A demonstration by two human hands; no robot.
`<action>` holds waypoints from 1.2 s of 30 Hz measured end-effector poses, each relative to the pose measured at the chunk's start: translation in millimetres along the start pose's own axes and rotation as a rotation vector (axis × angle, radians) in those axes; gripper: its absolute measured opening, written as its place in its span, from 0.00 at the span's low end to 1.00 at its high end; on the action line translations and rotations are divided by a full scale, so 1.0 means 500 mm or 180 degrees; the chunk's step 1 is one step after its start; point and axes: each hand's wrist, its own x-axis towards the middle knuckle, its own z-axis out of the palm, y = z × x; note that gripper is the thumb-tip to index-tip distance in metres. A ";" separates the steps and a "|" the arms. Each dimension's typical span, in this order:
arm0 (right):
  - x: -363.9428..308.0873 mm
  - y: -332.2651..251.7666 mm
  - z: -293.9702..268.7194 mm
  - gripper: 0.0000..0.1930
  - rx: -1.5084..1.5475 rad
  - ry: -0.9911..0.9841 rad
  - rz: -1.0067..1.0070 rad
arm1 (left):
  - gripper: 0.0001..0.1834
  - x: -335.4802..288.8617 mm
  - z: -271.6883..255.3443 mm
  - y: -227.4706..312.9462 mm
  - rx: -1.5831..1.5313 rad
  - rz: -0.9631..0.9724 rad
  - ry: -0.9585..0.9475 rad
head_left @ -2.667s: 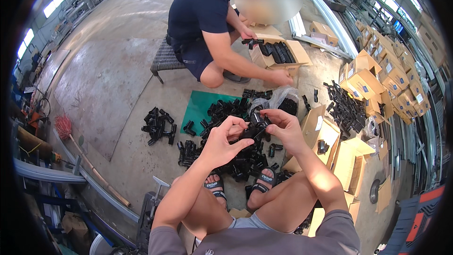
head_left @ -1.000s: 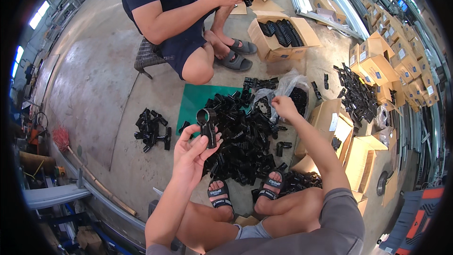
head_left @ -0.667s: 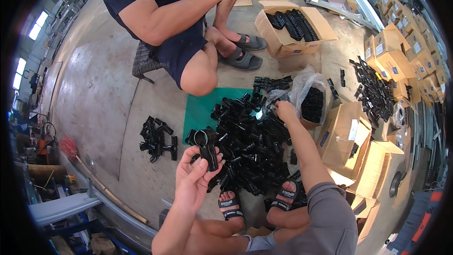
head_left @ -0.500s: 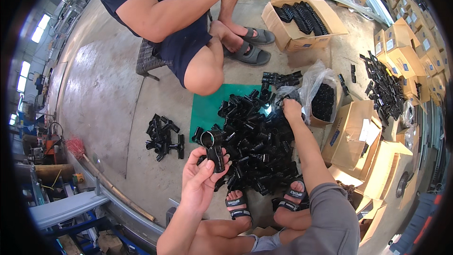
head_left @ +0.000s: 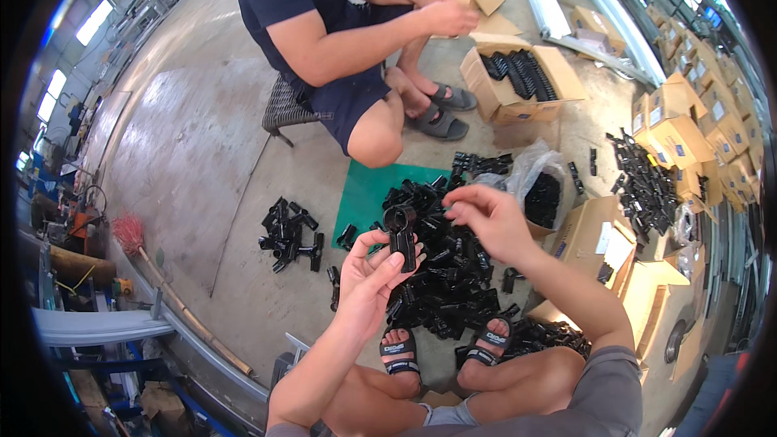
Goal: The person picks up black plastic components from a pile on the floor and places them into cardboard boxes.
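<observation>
My left hand [head_left: 366,283] grips a black tubular pipe fitting [head_left: 402,244], thumb and fingers around its lower part, its round ring end upward. To the right of the fitting, apart from it, is my right hand [head_left: 495,222]. Its thumb and fingertips are drawn together in a pinch; anything between them is too small to make out. Beneath both hands a big heap of black fittings [head_left: 441,295] covers part of a green mat [head_left: 360,194]. A smaller group of the same fittings [head_left: 287,231] lies on the floor to the left.
Across the heap a co-worker [head_left: 324,40] sits on a woven stool [head_left: 287,109], hands together. A carton of black parts [head_left: 522,109] stands beyond; a bag-lined box [head_left: 544,202] is at right. Open cartons [head_left: 583,247] and another black pile [head_left: 643,182] lie farther right. A broom [head_left: 174,295] rests left.
My right hand has come back from the plastic bag at the heap's far right toward the fitting in my left hand. The co-worker's hands have lowered and come together.
</observation>
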 end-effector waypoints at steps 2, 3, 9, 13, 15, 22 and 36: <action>-0.066 -0.084 0.035 0.08 0.0295 -0.0028 -0.0051 | 0.18 -0.014 0.018 -0.004 0.0055 0.0097 -0.0095; -0.092 -0.098 0.041 0.09 0.0214 0.0000 -0.0146 | 0.18 -0.021 0.030 -0.003 0.0094 0.0089 -0.0137; -0.200 -0.147 0.076 0.08 0.0032 0.0457 -0.0459 | 0.20 -0.072 0.086 -0.011 0.0210 0.0308 -0.0504; -0.240 -0.172 0.098 0.08 0.0321 0.0702 -0.0553 | 0.20 -0.106 0.094 -0.006 0.0156 0.0416 -0.0651; -0.255 -0.180 0.107 0.08 0.0251 0.0766 -0.0642 | 0.20 -0.121 0.095 -0.005 0.0179 0.0485 -0.0713; -0.279 -0.194 0.102 0.09 -0.0065 0.1059 -0.0670 | 0.21 -0.128 0.119 -0.021 0.0368 0.0777 -0.0741; -0.296 -0.191 0.093 0.12 -0.0227 0.0930 -0.0837 | 0.20 -0.131 0.109 -0.033 0.0697 0.0967 -0.0575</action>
